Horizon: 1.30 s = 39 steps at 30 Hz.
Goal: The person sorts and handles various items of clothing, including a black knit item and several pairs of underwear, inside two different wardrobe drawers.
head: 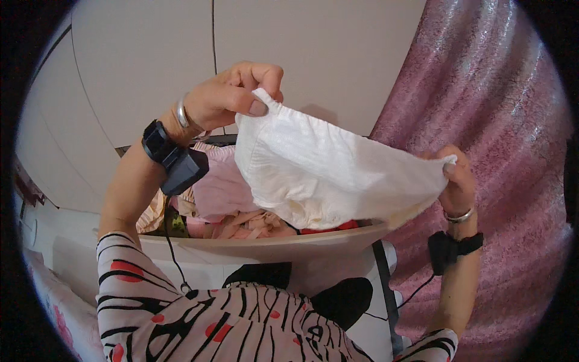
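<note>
A pair of white cloth underpants [325, 163] is stretched between both hands by its waistband. My left hand [239, 92] pinches the upper left corner of the band between thumb and fingers. At the lower right, my right hand [459, 181] grips the other end. Below the held garment stands an open drawer [271, 242] with folded and crumpled clothes in it. A pink garment [221, 181] lies in it by my left wrist, and peach fabric [253, 225] is bunched near the front rim. The garment hides the drawer's right part.
Pale cabinet panels [307, 40] rise behind the drawer. A shiny pink curtain [488, 135] hangs along the right side. Wrist-worn devices [183, 169] trail cables down both arms. At the lower left lies a floral cloth [63, 312].
</note>
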Each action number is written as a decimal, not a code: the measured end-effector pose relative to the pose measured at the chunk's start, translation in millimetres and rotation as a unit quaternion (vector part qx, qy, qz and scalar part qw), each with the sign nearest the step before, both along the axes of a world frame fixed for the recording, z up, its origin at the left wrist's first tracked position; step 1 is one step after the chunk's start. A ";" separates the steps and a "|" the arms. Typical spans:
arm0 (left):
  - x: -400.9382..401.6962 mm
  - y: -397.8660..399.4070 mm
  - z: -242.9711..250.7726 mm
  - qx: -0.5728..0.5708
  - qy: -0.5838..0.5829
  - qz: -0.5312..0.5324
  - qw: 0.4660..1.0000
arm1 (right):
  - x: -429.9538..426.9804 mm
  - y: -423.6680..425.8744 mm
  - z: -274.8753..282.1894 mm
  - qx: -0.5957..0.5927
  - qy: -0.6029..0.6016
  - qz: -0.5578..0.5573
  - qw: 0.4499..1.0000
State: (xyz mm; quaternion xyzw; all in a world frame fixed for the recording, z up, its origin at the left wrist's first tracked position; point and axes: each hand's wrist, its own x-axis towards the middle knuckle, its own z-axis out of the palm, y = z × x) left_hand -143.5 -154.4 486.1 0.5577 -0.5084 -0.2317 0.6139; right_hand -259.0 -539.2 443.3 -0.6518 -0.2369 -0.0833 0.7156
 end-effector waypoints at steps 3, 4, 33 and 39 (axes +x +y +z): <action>-11.9 5.7 8.3 0.104 -0.075 0.050 0.991 | -11.8 4.3 8.6 -0.110 -0.006 -0.003 0.994; -17.0 5.2 8.8 0.173 -0.138 0.092 0.971 | -14.7 2.3 9.1 -0.235 -0.033 -0.048 0.970; -27.7 20.6 14.6 0.008 -0.488 0.381 0.785 | -18.4 36.1 48.3 -0.533 -0.430 -0.361 0.633; -37.0 26.0 28.3 -0.067 -0.479 0.444 0.755 | -11.5 55.6 62.3 -0.538 -0.453 -0.380 0.601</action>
